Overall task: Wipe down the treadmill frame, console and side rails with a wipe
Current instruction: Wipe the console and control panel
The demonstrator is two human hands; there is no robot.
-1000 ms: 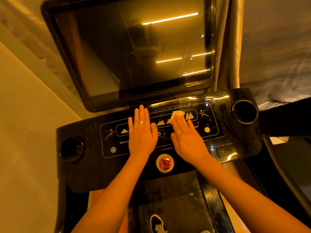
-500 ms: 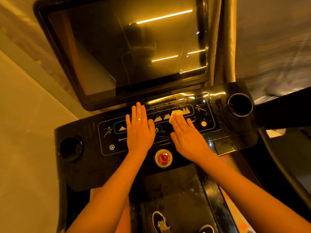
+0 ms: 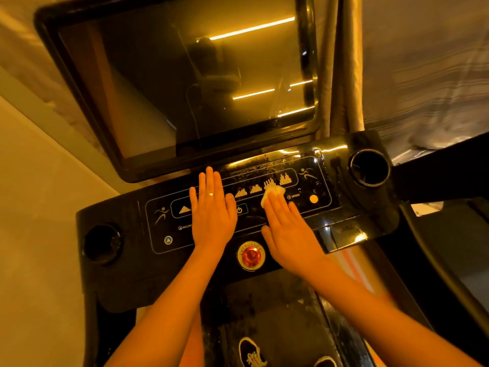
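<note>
Though mostly hidden beneath straight fingers, peeks out only as a small pale wad at their tips: wipe, pressed onto the console panel, right of middle, just below the bar-graph icons. Held down by right hand, fingers flat and close together, none curled round it. Just beside, with a narrow gap between, left hand laid flat on the same panel, fingers extended, ring on one, covering several icons. Between the wrists, red emergency button, rim lettering hard to read. Above, dark screen, top edge cut off, giving only dim reflections and light strips. At the far ends, left cup holder and right cup holder, insides black. Below, shoe cut by the lower edge.
</note>
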